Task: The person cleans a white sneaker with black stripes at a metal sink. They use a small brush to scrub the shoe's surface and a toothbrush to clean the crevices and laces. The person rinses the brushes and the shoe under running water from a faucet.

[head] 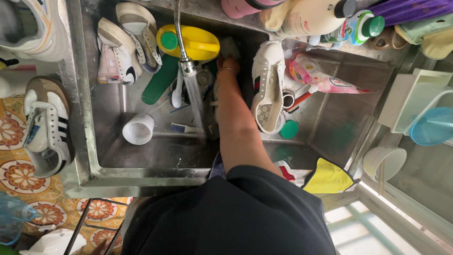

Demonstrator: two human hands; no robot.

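My right hand (228,64) reaches to the back wall of a steel sink (141,158), with a thin bracelet on its wrist. Its fingertips are against a grey square pad (230,47) there, and the fingers are hidden, so the grip is unclear. Just left of the hand, a flexible faucet (184,56) runs water (196,101) onto a small brush (181,128). A white sneaker with perforated sides (266,85) lies right of my forearm. My left hand is out of sight.
In the sink lie a yellow jug (196,43), a green insole (159,80), a white cup (138,128), two white sneakers (126,45), a pink pouch (316,75) and a green lid (288,129). A striped sneaker (47,125) sits on the left rim. A yellow cloth (328,178) hangs at the front right.
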